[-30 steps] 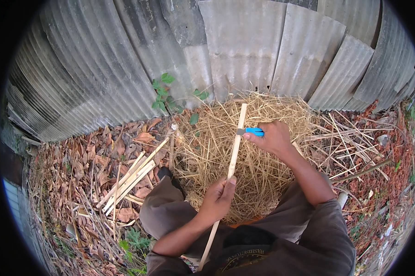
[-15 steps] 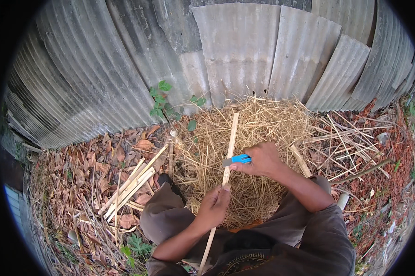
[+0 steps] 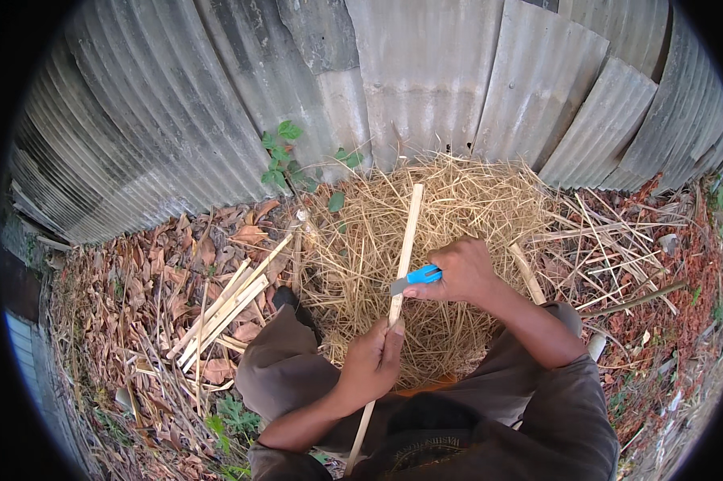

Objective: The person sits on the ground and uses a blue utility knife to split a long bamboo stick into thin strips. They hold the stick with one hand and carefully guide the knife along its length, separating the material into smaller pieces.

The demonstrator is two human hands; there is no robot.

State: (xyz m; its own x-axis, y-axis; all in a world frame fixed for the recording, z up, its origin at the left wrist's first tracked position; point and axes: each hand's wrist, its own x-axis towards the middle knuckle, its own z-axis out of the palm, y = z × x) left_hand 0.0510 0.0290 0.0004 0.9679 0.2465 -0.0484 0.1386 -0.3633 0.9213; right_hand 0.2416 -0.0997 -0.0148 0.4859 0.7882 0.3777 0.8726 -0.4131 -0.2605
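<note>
A long pale strip, likely bamboo or wood (image 3: 409, 232), slants from my lap up over the shavings. My left hand (image 3: 371, 362) is closed round its lower middle, thumb on top. In my right hand (image 3: 462, 271) I grip a blue-handled utility knife (image 3: 424, 275). Its grey blade lies across the strip, a little above my left thumb, touching or nearly touching it. Beneath both hands is a heap of thin, curly straw-coloured shavings (image 3: 465, 200).
On dry leaves at the left lies a bundle of similar strips (image 3: 226, 317). More thin strips (image 3: 610, 240) are scattered at the right, near a thicker stick (image 3: 642, 297). A corrugated sheet fence (image 3: 425, 80) closes the far side. A green plant (image 3: 279, 156) grows against it.
The view has shifted slightly. My right hand and the knife stay close to the same spot on the strip, with the blade tilted a little more. Both grips are unchanged.
</note>
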